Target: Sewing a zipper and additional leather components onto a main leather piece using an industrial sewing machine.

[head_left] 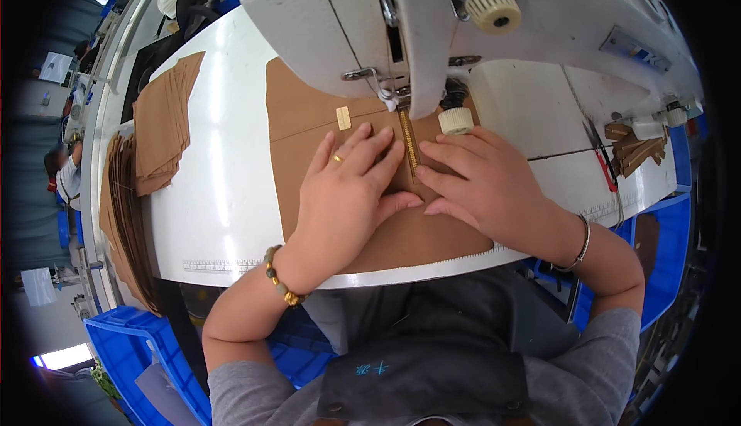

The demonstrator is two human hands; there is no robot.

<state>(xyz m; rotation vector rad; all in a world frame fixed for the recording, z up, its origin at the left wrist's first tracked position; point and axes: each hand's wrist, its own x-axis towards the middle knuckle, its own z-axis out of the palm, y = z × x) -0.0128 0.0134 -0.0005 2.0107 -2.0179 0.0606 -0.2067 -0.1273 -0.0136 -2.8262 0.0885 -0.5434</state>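
Note:
A brown fabric panel (309, 121) lies flat on the white sewing table under the head of a white sewing machine (324, 25). A gold-toothed zipper (408, 144) runs down the panel from just below the presser foot area. My left hand (347, 187) rests flat on the fabric left of the zipper, fingers spread. Right of it, my right hand (478, 179) presses on the fabric, fingers stretched out, fingertips close to the zipper. The two thumbs nearly meet below the zipper. A small tan label (343, 118) shows on the panel above my left fingers.
Brown cut pieces (164, 121) are stacked on the table's left, with more folded brown fabric (120, 210) hanging beside them. At the right lie red-handled scissors (606, 165) and brown strips (639, 152). Blue bins (139, 356) stand below. A person (68, 175) sits far left.

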